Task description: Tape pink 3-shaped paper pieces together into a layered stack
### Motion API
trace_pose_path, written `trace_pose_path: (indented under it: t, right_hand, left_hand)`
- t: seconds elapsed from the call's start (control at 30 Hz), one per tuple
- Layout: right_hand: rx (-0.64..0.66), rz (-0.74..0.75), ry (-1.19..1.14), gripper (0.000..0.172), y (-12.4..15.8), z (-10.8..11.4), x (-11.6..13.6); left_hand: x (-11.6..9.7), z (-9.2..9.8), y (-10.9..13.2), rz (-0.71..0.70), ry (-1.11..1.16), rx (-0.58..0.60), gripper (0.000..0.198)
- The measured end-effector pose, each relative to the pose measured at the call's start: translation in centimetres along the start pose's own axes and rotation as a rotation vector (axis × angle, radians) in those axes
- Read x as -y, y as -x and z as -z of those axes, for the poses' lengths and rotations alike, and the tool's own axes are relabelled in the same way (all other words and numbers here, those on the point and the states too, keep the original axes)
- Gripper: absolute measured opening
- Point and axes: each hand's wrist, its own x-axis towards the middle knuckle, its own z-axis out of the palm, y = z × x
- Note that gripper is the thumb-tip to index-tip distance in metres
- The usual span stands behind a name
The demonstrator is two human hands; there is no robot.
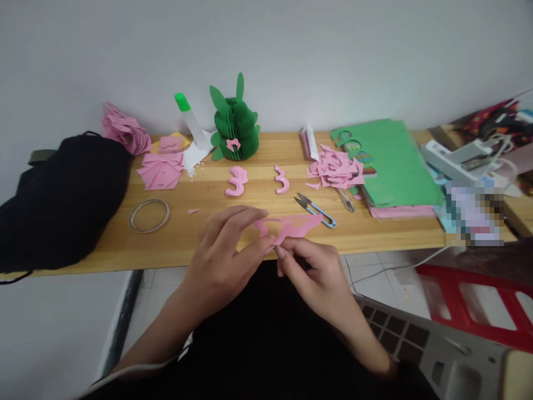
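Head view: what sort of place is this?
Likely a small papercraft workspace, perhaps in a home: the wooden table against the wall holds a pleated green figure, a pile of pink paper cuttings and blue snips.

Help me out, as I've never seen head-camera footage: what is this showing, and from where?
There's no machine here, just the wearer's two bare hands. The single picture comes from a camera worn on the head, looking forward and down. The right hand seems to pinch a thin pink paper; the left hand touches it too. On the wooden table lie small snips, a pale ring, curved pink pieces, pink scraps and a green sheet. A green paper figure stands near the wall.
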Motion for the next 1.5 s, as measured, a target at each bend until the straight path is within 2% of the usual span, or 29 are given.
trace_pose_path:
  t: [0.53, 0.83, 0.97, 1.07, 1.13, 1.27, 1.33, 1.4, 1.5]
  right_hand:
    - [0.009, -0.045, -0.024, 0.024, -1.1, 0.2, -1.0]
    - [0.050, -0.139, -0.109, 0.020, -3.8, 0.5, -2.0]
    - [0.062, -0.208, -0.167, 0.025, -5.5, 0.3, -3.0]
    - [0.080, -0.249, -0.223, 0.027, -6.8, -0.1, -4.0]
    - [0.084, -0.262, -0.243, 0.026, -7.6, -0.3, -4.5]
    - [0.104, -0.267, -0.225, 0.024, -8.5, -0.3, -4.9]
    - [0.112, -0.262, -0.207, 0.023, -8.7, -0.2, -5.0]
    - [0.116, -0.261, -0.196, 0.023, -8.7, -0.2, -5.1]
    - [0.131, -0.273, -0.193, 0.024, -8.7, -0.2, -5.3]
  left_hand:
    - [0.8, -0.8, -0.7, 0.077, 0.084, 0.028, 0.018]
    - [2.7, -2.8, -1.9, 0.070, 0.052, 0.073, 0.016]
    - [3.5, -1.8, -2.6, 0.101, 0.061, 0.071, 0.016]
    - [6.2, -0.4, -2.0, 0.155, -0.034, 0.014, 0.014]
    - [9.9, -0.2, -1.0, 0.190, -0.241, -0.087, 0.013]
    - [18.7, -2.2, 1.7, 0.382, -0.268, 0.015, 0.009]
    - [21.8, -3.4, 2.8, 0.425, -0.250, 0.045, 0.015]
    - [23.4, -4.2, 3.3, 0.468, -0.235, 0.056, 0.017]
    - [23.9, -4.3, 3.2, 0.542, -0.211, 0.053, 0.021]
